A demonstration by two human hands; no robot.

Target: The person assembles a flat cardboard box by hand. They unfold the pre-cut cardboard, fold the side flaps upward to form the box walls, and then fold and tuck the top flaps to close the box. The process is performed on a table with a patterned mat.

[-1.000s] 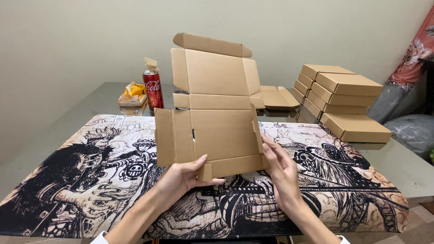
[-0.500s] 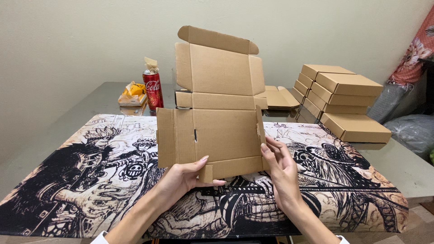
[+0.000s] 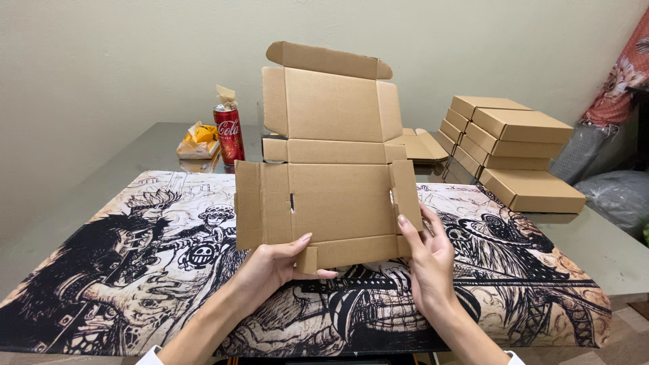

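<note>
A flat, unfolded brown cardboard mailer box stands upright above the table, its flaps spread and its top flap curled forward. My left hand grips its lower edge from below, thumb on the front near a small tab. My right hand holds the lower right side, fingers pressed along the right flap. Under both hands lies a large black-and-cream illustrated desk mat.
A stack of several folded brown boxes stands at the back right, with another flat cardboard piece behind the held one. A red drink can and a yellow snack wrapper sit back left. Grey bags lie at far right.
The cardboard has tilted slightly more upright and its top flap has curled forward. Both hands keep nearly the same grip at the lower edge.
</note>
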